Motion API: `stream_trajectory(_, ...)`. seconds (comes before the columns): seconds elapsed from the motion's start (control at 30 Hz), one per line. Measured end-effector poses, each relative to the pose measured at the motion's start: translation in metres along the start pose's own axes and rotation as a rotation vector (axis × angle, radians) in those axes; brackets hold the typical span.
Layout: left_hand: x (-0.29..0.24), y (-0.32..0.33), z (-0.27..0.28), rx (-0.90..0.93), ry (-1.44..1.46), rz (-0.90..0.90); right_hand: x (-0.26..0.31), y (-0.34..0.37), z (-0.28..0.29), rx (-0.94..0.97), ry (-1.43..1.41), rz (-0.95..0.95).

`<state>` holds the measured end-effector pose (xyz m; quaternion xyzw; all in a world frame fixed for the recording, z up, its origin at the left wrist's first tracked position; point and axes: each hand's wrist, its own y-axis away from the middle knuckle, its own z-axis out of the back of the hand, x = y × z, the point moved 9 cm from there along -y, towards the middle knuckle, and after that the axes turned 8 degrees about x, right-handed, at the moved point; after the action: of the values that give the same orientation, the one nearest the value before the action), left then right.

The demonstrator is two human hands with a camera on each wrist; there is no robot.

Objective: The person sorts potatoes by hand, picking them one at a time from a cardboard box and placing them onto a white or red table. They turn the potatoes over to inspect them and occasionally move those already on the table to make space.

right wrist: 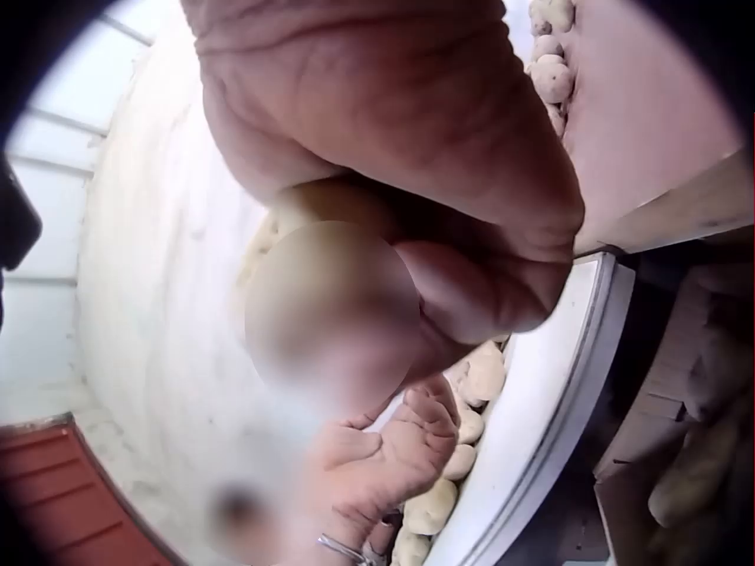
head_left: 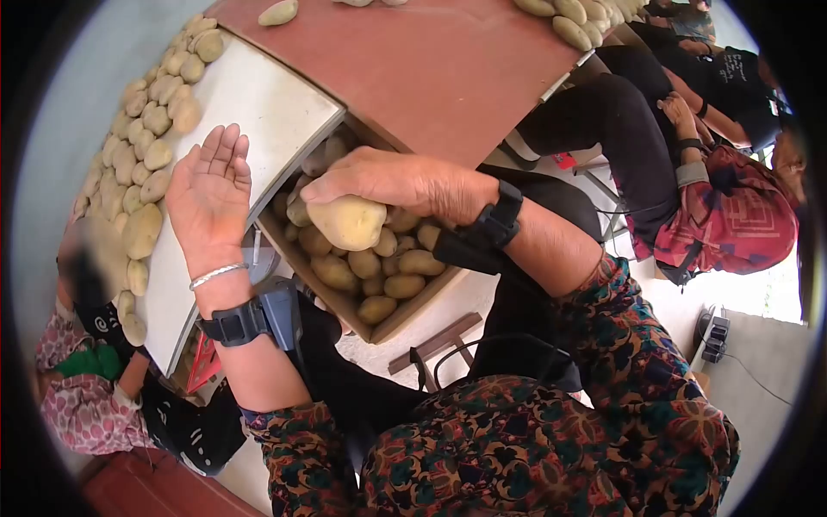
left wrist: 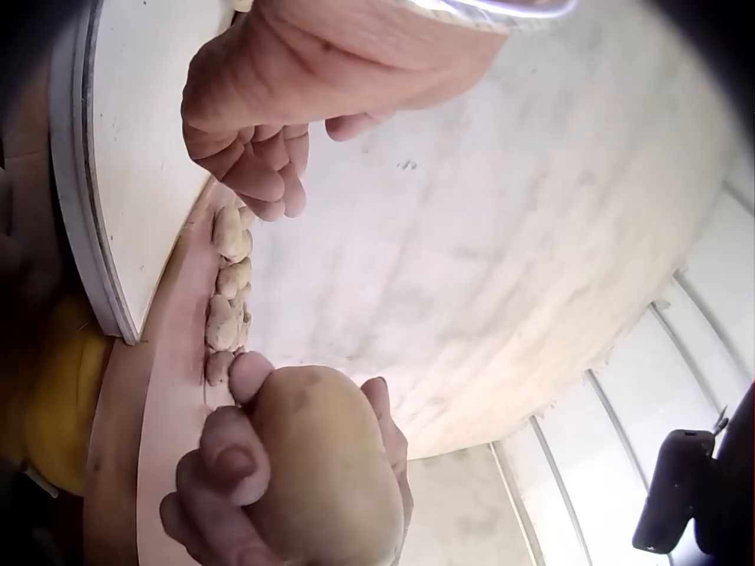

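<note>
My right hand point(head_left: 405, 183) grips a large pale yellow potato point(head_left: 349, 226), fingers and thumb curled round it. It is above a cardboard box point(head_left: 419, 312) that holds several more potatoes point(head_left: 334, 272). In the left wrist view the held potato point(left wrist: 325, 466) shows broad and smooth, with the fingers wrapped about its sides. My left hand point(head_left: 209, 202) is raised over the edge of a white board point(head_left: 267, 86), palm up and holding nothing, its fingers loosely extended.
A long row of potatoes point(head_left: 129, 172) lines the white board's far left edge. Beyond the box is a reddish tabletop point(head_left: 413, 77), with another potato pile point(head_left: 573, 21) at its far right. People sit on both sides, one in a red patterned top point(head_left: 732, 211).
</note>
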<state>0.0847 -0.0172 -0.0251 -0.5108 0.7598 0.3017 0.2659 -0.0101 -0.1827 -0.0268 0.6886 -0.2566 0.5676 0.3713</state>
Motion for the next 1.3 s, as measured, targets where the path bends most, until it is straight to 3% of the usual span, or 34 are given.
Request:
stream_trajectory(0.07,0.000,0.002,-0.005,0.078,0.052,0.025,-0.043,0.007,-0.002,-0.092,-0.330,-0.292)
stream_trajectory(0.27,-0.014,0.007,0.018,-0.003,0.000,-0.004,-0.044,0.004,0.018,-0.251,-0.424,-0.226)
stream_trajectory(0.33,-0.025,0.008,0.019,-0.041,0.018,-0.049,-0.028,0.006,0.024,-0.286,-0.464,-0.187)
stream_trajectory(0.4,-0.033,0.013,0.037,-0.011,0.067,-0.092,0.011,0.004,0.030,-0.231,-0.589,0.095)
stream_trajectory(0.43,-0.043,0.014,0.042,0.026,0.118,-0.115,0.023,-0.001,0.032,-0.196,-0.570,0.147)
stream_trajectory(0.5,-0.053,0.034,0.056,-0.264,0.060,-0.246,0.030,0.000,0.047,-0.334,-0.703,0.218)
stream_trajectory(0.53,-0.060,0.038,0.059,-0.249,0.046,-0.278,0.039,-0.001,0.046,-0.313,-0.696,0.249)
stream_trajectory(0.6,-0.059,0.046,0.077,-0.340,0.100,-0.270,0.042,0.002,0.047,-0.386,-0.354,0.108)
stream_trajectory(0.63,-0.061,0.045,0.080,-0.339,0.092,-0.291,0.048,0.003,0.042,-0.370,-0.354,0.123)
stream_trajectory(0.7,-0.063,0.046,0.084,-0.368,0.083,-0.315,0.050,0.001,0.022,-0.261,-0.126,-0.038)
stream_trajectory(0.77,-0.064,0.038,0.090,-0.455,0.032,-0.346,0.046,-0.001,0.014,-0.228,-0.076,-0.017)
stream_trajectory(0.87,-0.072,0.002,0.078,-0.434,-0.403,-0.249,0.045,-0.006,0.015,-0.258,-0.049,0.031)
stream_trajectory(0.9,-0.077,-0.010,0.083,-0.436,-0.409,-0.256,0.050,-0.005,0.014,-0.253,-0.052,0.039)
stream_trajectory(0.97,-0.109,-0.035,0.057,-0.401,-1.088,-0.389,0.053,-0.001,0.017,-0.284,-0.090,0.024)
stream_trajectory(1.0,-0.116,-0.048,0.053,-0.398,-1.091,-0.393,0.056,0.000,0.019,-0.286,-0.091,0.030)
stream_trajectory(1.07,-0.118,-0.079,0.032,-0.375,-1.532,-0.174,0.057,0.003,0.028,-0.341,-0.062,0.020)
stream_trajectory(1.1,-0.117,-0.096,0.035,-0.370,-1.531,-0.179,0.058,0.004,0.030,-0.346,-0.059,0.023)
stream_trajectory(1.17,-0.113,-0.125,0.035,-0.380,-1.765,-0.383,0.057,0.009,0.034,-0.405,-0.096,0.017)
stream_trajectory(1.3,-0.089,-0.140,0.034,-0.435,-1.809,-0.356,0.054,0.011,0.036,-0.417,-0.107,-0.015)
